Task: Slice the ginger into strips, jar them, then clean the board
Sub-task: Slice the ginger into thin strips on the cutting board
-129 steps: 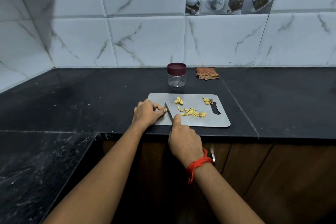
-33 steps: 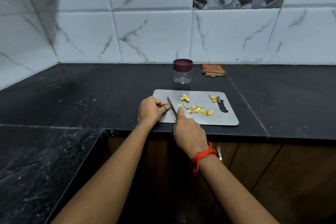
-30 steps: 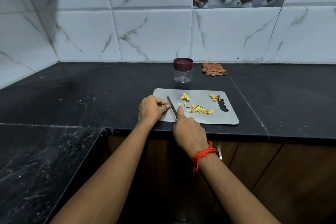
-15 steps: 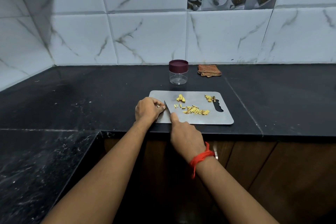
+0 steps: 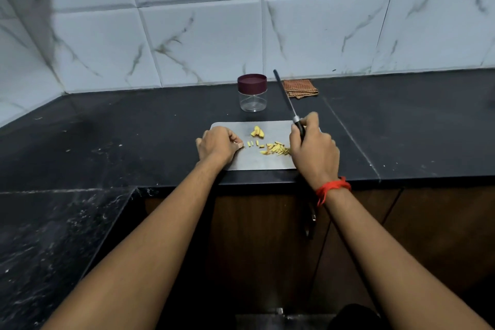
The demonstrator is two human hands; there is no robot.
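Knife has lifted off the board, over its right edge.

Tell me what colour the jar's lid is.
The lid is dark maroon, clearest in the head view.

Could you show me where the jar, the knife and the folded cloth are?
jar [image 5: 252,101]: head view, on its clear glass body.
knife [image 5: 285,95]: head view, midway along its raised blade.
cloth [image 5: 300,88]: head view, on its folded top face.
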